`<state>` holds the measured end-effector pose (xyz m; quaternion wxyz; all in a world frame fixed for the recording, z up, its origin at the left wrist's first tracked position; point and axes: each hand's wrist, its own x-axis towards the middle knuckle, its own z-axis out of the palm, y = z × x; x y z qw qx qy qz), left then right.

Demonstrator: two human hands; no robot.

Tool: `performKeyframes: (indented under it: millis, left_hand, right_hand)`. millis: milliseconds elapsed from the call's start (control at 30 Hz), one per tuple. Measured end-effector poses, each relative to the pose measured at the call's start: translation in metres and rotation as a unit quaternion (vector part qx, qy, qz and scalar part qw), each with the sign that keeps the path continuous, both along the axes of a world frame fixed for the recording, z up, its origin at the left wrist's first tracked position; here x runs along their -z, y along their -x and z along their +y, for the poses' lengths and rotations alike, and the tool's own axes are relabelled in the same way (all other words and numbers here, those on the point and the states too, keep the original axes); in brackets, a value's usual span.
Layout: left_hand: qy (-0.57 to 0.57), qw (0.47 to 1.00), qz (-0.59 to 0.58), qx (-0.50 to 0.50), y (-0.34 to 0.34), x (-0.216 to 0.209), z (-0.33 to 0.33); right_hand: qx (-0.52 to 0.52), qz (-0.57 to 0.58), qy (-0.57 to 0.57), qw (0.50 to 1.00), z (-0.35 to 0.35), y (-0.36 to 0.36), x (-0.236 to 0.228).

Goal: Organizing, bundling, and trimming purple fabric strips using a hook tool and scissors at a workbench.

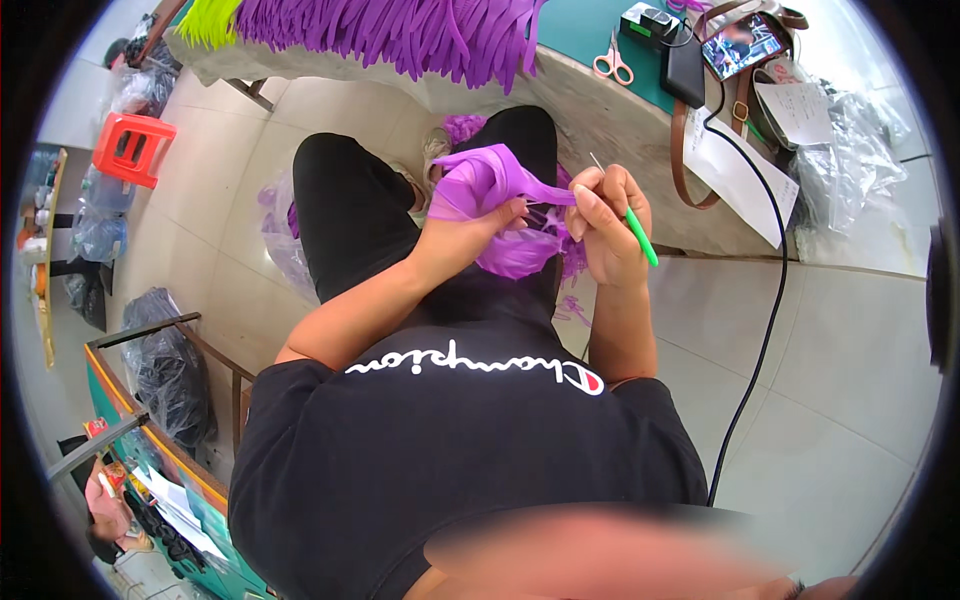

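My left hand (455, 238) is closed on a looped band of sheer purple fabric (487, 170), its thumb pressed against the cloth. From there the fabric runs to my right hand (608, 220), whose fingers pinch its end. The same right hand also grips a slim tool with a bright green handle (641, 238); a thin metal tip sticks out above the fingers. Whether that tip is a hook or a blade is too small to tell. Below my hands, a purple bundle (518, 255) in thin plastic lies between my legs.
Ahead is a table (590, 110) with rows of purple strips (390, 35) and lime-green strips (208, 22). Pink-handled scissors (613, 66), a phone (742, 45) and a black cable (775, 240) are to the right. A red stool (134, 150) stands left; another person (110, 505) is behind left.
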<state>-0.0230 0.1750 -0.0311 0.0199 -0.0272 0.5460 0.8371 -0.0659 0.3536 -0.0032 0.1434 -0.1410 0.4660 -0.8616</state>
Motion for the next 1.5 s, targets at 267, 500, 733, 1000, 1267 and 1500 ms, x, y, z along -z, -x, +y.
performKeyframes:
  millis: [267, 500, 733, 1000, 1267, 1500]
  left_hand:
    - [-0.107, 0.988, -0.042, 0.102, -0.001, -0.016, -0.006]
    - [-0.134, 0.986, -0.078, 0.06, 0.002, -0.013, -0.005]
    - [-0.078, 0.995, -0.051, 0.025, -0.001, -0.014, -0.008]
    - [-0.093, 0.995, -0.029, -0.017, -0.005, -0.024, -0.006]
    - [-0.117, 0.991, -0.048, -0.045, -0.009, -0.024, -0.014]
    - [-0.154, 0.984, -0.068, -0.052, -0.008, -0.034, -0.014]
  right_hand:
    - [0.006, -0.006, -0.03, 1.0, 0.001, 0.002, 0.003]
    - [0.014, 0.093, -0.168, 0.981, 0.004, 0.004, 0.008]
    - [0.34, 0.47, -0.427, 0.693, 0.014, 0.082, -0.008]
    - [0.207, 0.24, -0.754, 0.575, -0.001, 0.187, 0.007]
    - [0.151, 0.248, -0.78, 0.554, 0.009, 0.193, -0.004]
    - [-0.048, 0.172, -0.386, 0.905, 0.022, 0.109, -0.03]
